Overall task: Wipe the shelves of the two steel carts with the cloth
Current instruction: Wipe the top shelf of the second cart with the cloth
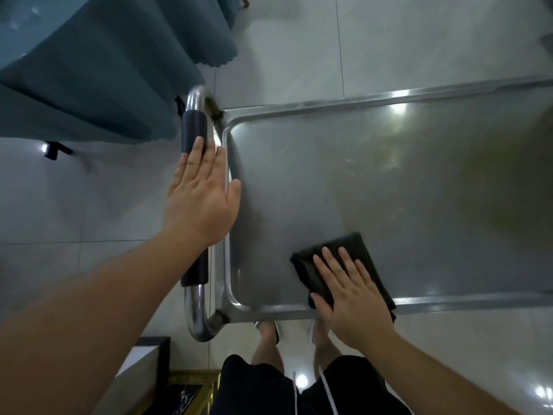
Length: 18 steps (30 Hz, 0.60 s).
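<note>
A steel cart's top shelf (389,187) fills the right of the head view, its raised rim running round it. A folded black cloth (356,250) lies near the shelf's near left corner. My right hand (350,292) presses flat on the cloth with straight fingers. My left hand (200,193) lies open, fingers straight, over the cart's push handle (194,127), a steel tube with black foam grips at the shelf's left end. Only this one cart is in view.
Teal curtains or a draped cloth (98,61) hang at the upper left, close to the handle. Grey floor tiles (419,34) surround the cart. My legs and shoes (269,327) stand at the cart's near edge. A gold-framed piece of furniture (179,384) sits at the lower left.
</note>
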Available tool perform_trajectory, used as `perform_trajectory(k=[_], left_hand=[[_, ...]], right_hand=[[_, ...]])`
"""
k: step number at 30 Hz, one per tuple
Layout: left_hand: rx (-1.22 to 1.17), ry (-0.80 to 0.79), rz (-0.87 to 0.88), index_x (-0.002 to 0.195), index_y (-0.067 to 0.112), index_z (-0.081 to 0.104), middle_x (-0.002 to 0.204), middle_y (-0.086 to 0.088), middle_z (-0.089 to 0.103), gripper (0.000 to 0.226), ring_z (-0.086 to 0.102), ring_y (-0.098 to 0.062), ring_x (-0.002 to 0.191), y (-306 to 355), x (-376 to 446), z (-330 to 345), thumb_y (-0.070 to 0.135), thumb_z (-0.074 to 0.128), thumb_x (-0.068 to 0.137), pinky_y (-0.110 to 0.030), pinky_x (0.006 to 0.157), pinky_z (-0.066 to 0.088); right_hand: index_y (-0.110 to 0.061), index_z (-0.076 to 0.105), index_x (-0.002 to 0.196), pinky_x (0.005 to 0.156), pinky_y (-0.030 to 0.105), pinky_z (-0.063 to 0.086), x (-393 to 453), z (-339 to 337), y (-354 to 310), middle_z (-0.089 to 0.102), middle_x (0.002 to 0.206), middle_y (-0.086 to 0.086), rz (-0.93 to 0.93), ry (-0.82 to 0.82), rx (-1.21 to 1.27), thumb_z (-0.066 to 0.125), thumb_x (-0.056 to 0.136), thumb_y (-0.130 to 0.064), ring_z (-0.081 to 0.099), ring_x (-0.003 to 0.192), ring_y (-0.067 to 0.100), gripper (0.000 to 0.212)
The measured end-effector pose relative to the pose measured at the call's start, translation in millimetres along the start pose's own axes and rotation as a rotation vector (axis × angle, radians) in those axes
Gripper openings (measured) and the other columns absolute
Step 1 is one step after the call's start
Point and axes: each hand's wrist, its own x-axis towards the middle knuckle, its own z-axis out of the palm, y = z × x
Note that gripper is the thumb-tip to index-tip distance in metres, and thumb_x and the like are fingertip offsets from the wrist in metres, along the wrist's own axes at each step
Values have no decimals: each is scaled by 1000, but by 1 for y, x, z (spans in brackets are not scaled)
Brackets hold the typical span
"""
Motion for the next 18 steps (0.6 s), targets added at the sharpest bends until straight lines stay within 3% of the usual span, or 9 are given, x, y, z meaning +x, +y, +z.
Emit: perform_trajectory(k=[8,13,18], left_hand=[[44,83,-9,168,10,13,177,-4,5,67,-13,-14,162,5,1,4,48,16,112,-34,130,-13],[51,88,-27,168,11,11,177,-4,4,65,-13,-15,162,9,1,3,45,15,113,-33,129,-15],[95,90,-37,169,10,9,178,-5,1,65,-14,-17,162,9,6,4,45,14,113,-35,130,-14]], right_hand=[[-26,26,165,130,44,6,151,-52,27,19,173,-3,164,139,62,32,102,-62,11,161,23,72],[-30,12,167,128,43,-4,270,-98,47,2,175,-8,177,54,107,21,97,-70,-3,161,21,81],[-29,1,167,128,45,-6,307,-112,48,-10,175,-6,232,37,116,17,97,-70,-10,160,24,83]])
